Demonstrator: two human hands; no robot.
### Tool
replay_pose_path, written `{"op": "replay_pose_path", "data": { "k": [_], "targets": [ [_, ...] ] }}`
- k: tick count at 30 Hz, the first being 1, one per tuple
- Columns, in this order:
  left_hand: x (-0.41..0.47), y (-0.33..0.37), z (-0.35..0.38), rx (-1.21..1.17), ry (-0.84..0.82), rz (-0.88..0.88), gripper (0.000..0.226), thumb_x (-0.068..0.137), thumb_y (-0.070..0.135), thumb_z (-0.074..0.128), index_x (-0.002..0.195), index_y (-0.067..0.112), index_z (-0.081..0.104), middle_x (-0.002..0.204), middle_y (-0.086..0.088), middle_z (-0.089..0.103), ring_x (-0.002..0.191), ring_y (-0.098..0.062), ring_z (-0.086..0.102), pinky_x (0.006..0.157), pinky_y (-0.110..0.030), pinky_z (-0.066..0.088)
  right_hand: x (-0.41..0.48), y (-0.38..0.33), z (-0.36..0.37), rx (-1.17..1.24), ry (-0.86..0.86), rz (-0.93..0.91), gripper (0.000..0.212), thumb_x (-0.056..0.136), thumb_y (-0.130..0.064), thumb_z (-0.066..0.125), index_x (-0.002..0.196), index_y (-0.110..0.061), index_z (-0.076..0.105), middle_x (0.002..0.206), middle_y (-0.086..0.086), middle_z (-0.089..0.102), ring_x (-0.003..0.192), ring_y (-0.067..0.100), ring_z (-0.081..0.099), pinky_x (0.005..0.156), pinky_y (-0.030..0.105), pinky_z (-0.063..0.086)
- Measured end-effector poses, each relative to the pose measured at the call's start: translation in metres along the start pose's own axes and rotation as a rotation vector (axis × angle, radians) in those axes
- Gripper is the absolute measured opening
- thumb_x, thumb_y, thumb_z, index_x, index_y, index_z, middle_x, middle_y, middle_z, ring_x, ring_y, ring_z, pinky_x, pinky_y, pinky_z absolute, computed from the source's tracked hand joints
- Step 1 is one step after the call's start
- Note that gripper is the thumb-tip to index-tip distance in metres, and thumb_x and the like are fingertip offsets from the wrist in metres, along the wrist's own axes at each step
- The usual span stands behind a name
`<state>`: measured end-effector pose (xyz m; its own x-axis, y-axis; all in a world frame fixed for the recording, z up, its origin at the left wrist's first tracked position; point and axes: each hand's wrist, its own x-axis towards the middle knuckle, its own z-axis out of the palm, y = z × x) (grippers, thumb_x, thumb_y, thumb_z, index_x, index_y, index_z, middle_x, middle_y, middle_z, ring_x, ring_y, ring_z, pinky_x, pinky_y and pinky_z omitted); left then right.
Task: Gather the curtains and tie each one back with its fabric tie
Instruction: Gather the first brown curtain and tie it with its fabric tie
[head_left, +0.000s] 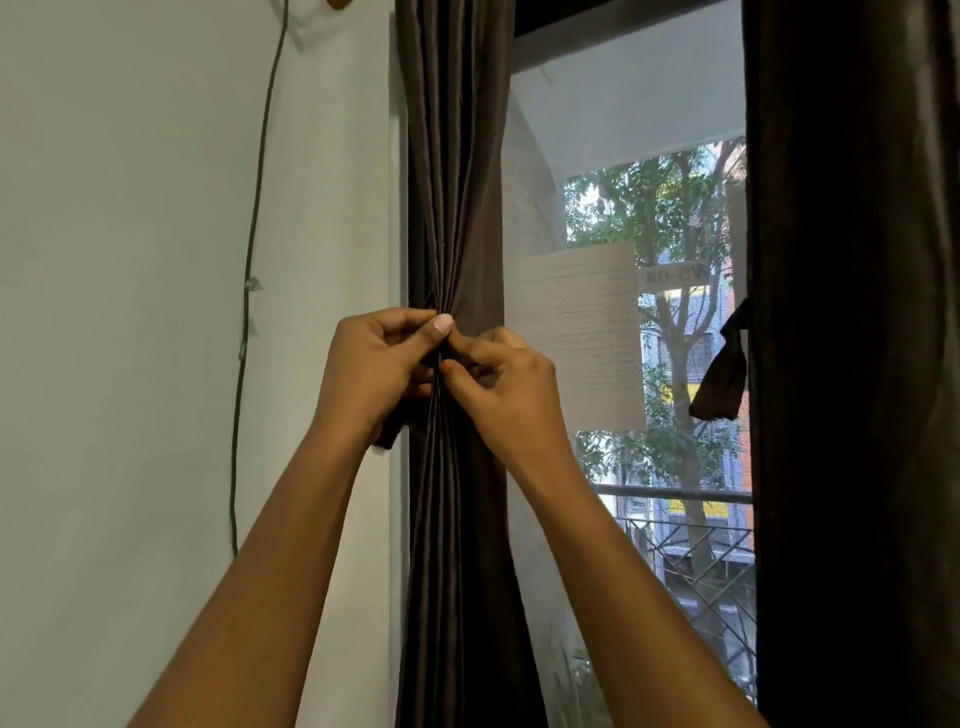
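The left dark brown curtain (457, 197) hangs gathered into a narrow bundle beside the wall. At its pinched waist my left hand (376, 364) and my right hand (504, 382) meet, fingers curled, pinching dark fabric of its tie where the two hands touch. An end of that tie (387, 434) hangs below my left wrist. The right curtain (852, 364) hangs at the far right, and its fabric tie (724, 371) dangles with a knot at its inner edge.
A pale wall (130, 312) with a thin green cable (249, 270) fills the left. Between the curtains is the window (649, 130) with a paper sheet (582, 338) stuck to it, and a balcony railing (685, 540) outside.
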<state>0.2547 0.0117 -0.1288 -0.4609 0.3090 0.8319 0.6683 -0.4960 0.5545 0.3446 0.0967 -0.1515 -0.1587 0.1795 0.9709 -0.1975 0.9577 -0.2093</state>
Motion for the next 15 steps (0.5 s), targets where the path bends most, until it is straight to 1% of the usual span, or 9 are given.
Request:
{"op": "replay_pose_path", "data": {
  "k": [3, 4, 6, 7, 9, 11, 12, 13, 15],
  "targets": [
    [0.007, -0.002, -0.005, 0.025, -0.021, -0.032, 0.024, 0.082, 0.026, 0.074, 0.101, 0.012, 0.072, 0.076, 0.001, 0.073, 0.063, -0.008, 0.070, 0.056, -0.020, 0.054, -0.002, 0.004, -0.003, 0.069, -0.130, -0.009, 0.026, 0.090, -0.017, 0.059, 0.115, -0.015, 0.068, 0.094, 0.002, 0.056, 0.083, 0.012, 0.058, 0.077, 0.031, 0.052],
    [0.010, -0.003, -0.007, 0.040, -0.027, -0.040, 0.023, 0.081, 0.024, 0.074, 0.100, 0.010, 0.072, 0.075, 0.000, 0.073, 0.063, -0.009, 0.070, 0.057, -0.021, 0.055, -0.003, 0.007, -0.004, 0.074, -0.181, -0.021, 0.026, 0.091, -0.015, 0.058, 0.114, -0.014, 0.068, 0.096, 0.000, 0.056, 0.085, 0.010, 0.058, 0.078, 0.027, 0.051],
    [0.017, -0.007, -0.011, 0.069, -0.017, -0.042, 0.024, 0.081, 0.021, 0.074, 0.100, 0.005, 0.072, 0.076, -0.005, 0.072, 0.068, -0.015, 0.071, 0.061, -0.025, 0.058, -0.006, 0.015, -0.007, 0.072, -0.249, -0.033, 0.023, 0.090, -0.013, 0.059, 0.110, -0.014, 0.070, 0.098, -0.004, 0.057, 0.088, 0.005, 0.057, 0.079, 0.018, 0.049],
    [0.018, -0.010, -0.013, 0.080, -0.004, -0.039, 0.024, 0.082, 0.020, 0.074, 0.100, 0.004, 0.072, 0.079, -0.007, 0.073, 0.072, -0.020, 0.072, 0.064, -0.029, 0.059, -0.007, 0.022, -0.008, 0.068, -0.228, -0.015, 0.021, 0.088, -0.012, 0.060, 0.106, -0.014, 0.072, 0.097, -0.004, 0.059, 0.086, 0.004, 0.058, 0.077, 0.017, 0.049],
    [0.019, -0.016, -0.017, 0.103, 0.024, -0.025, 0.023, 0.082, 0.021, 0.074, 0.099, 0.006, 0.072, 0.084, -0.008, 0.074, 0.078, -0.023, 0.072, 0.072, -0.035, 0.060, -0.007, 0.037, -0.010, 0.035, -0.073, 0.082, 0.018, 0.086, -0.013, 0.062, 0.098, -0.016, 0.075, 0.093, -0.004, 0.065, 0.081, 0.004, 0.060, 0.074, 0.015, 0.050],
    [0.018, -0.021, -0.021, 0.113, 0.047, -0.011, 0.015, 0.082, 0.022, 0.074, 0.094, 0.012, 0.072, 0.085, -0.006, 0.074, 0.079, -0.021, 0.073, 0.077, -0.039, 0.060, -0.004, 0.052, -0.011, -0.006, 0.105, 0.237, 0.016, 0.087, -0.016, 0.062, 0.099, -0.018, 0.073, 0.098, -0.002, 0.066, 0.082, 0.004, 0.060, 0.072, 0.007, 0.048],
    [0.018, -0.023, -0.022, 0.120, 0.060, -0.006, 0.012, 0.082, 0.022, 0.075, 0.092, 0.015, 0.072, 0.084, -0.005, 0.074, 0.079, -0.020, 0.073, 0.078, -0.041, 0.060, -0.001, 0.057, -0.011, -0.001, 0.156, 0.311, 0.017, 0.088, -0.019, 0.062, 0.103, -0.018, 0.071, 0.101, -0.002, 0.066, 0.085, 0.005, 0.059, 0.073, 0.007, 0.048],
    [0.018, -0.024, -0.024, 0.137, 0.074, 0.002, 0.011, 0.081, 0.023, 0.075, 0.090, 0.018, 0.072, 0.083, -0.004, 0.074, 0.079, -0.020, 0.073, 0.079, -0.042, 0.059, 0.002, 0.062, -0.010, 0.032, 0.167, 0.378, 0.019, 0.088, -0.022, 0.063, 0.107, -0.018, 0.069, 0.103, -0.002, 0.065, 0.087, 0.007, 0.059, 0.075, 0.011, 0.049],
    [0.020, -0.026, -0.025, 0.191, 0.104, 0.022, 0.012, 0.081, 0.025, 0.076, 0.091, 0.019, 0.072, 0.083, -0.003, 0.074, 0.079, -0.020, 0.072, 0.081, -0.043, 0.059, 0.012, 0.065, -0.004, 0.199, 0.092, 0.500, 0.027, 0.087, -0.028, 0.065, 0.112, -0.017, 0.063, 0.101, -0.003, 0.064, 0.094, 0.009, 0.059, 0.081, 0.022, 0.050]
  ]
}}
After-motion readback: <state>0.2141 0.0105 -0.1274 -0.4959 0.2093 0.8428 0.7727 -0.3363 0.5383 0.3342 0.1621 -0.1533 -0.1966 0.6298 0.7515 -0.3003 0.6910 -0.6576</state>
